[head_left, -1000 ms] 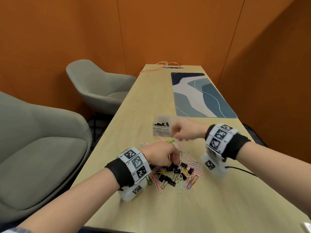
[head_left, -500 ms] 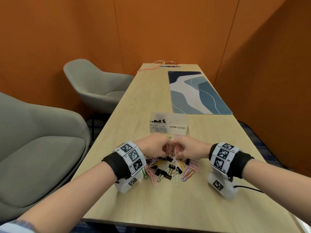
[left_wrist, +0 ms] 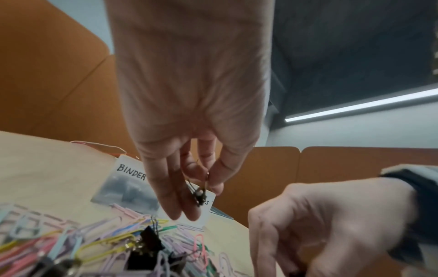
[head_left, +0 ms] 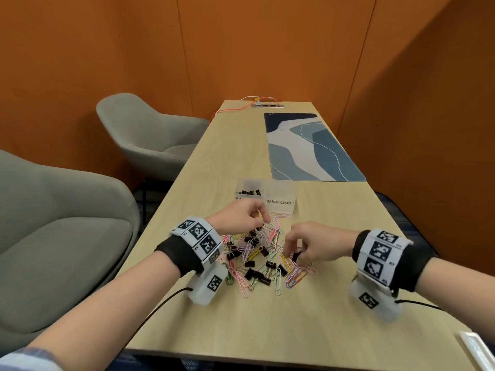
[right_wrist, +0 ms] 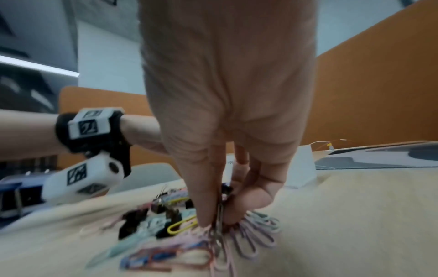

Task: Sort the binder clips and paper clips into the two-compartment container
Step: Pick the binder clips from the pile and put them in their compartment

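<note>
My left hand (left_wrist: 189, 116) pinches a small binder clip (left_wrist: 199, 195), clear only in the left wrist view; my right hand (right_wrist: 227, 131) pinches paper clips (right_wrist: 219, 221) on the pile.

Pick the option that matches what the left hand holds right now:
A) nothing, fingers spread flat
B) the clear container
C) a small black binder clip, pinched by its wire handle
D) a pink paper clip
C: the left wrist view shows the left hand pinching a small black binder clip by its wire handle, lifted above the pile, in front of the container.
</note>
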